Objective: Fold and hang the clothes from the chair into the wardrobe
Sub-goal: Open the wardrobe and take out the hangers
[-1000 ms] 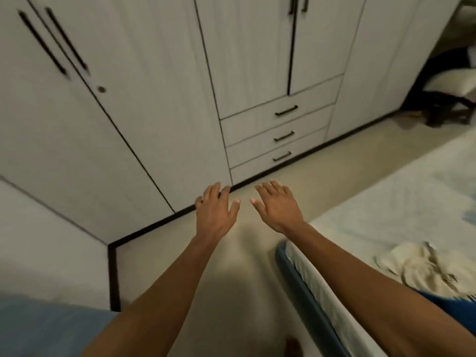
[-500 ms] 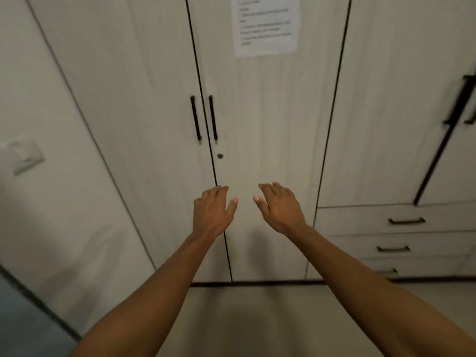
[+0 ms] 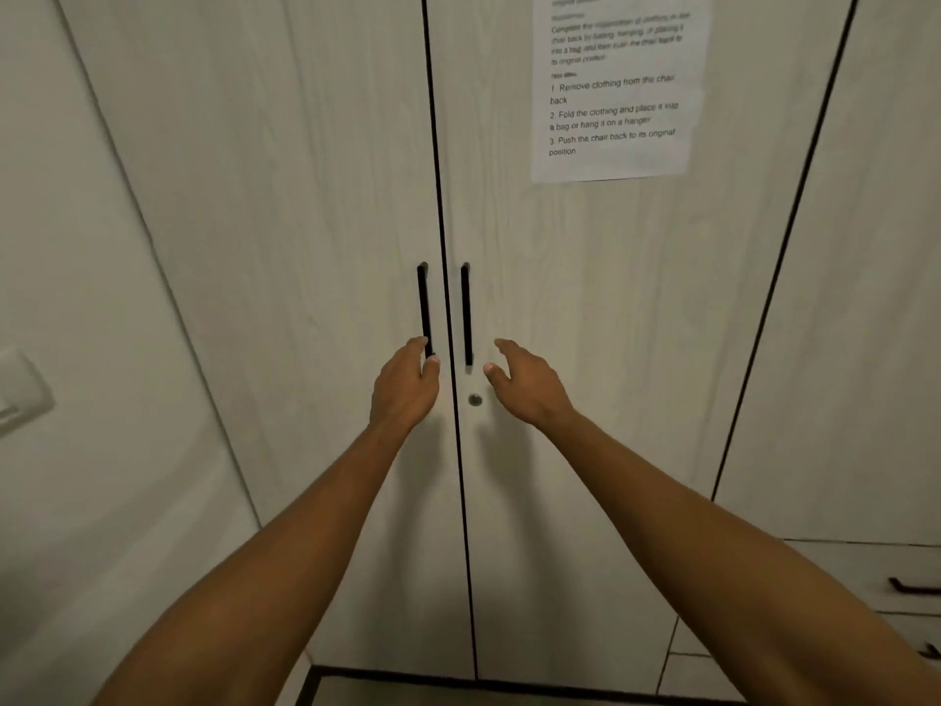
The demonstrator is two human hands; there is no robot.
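Note:
The wardrobe's two pale wood-grain doors (image 3: 326,247) stand shut in front of me, each with a black vertical handle. My left hand (image 3: 405,387) is at the lower end of the left handle (image 3: 422,303). Its fingers lie on one side of the bar and the thumb tip on the other, loosely curved and not closed round it. My right hand (image 3: 527,384) hovers open just right of the right handle (image 3: 465,313), a little apart from it. A small round lock (image 3: 475,400) sits between my hands. No clothes or chair are in view.
A printed sheet of paper (image 3: 616,89) is stuck on the right door. Drawers with dark handles (image 3: 911,586) are at the lower right. A plain wall with a light switch (image 3: 20,394) is on the left. The dark plinth (image 3: 458,685) runs along the floor.
The view has swung from the bed and floor up to the wardrobe doors and closer. Both hands moved forward to the handles; the left now touches its handle.

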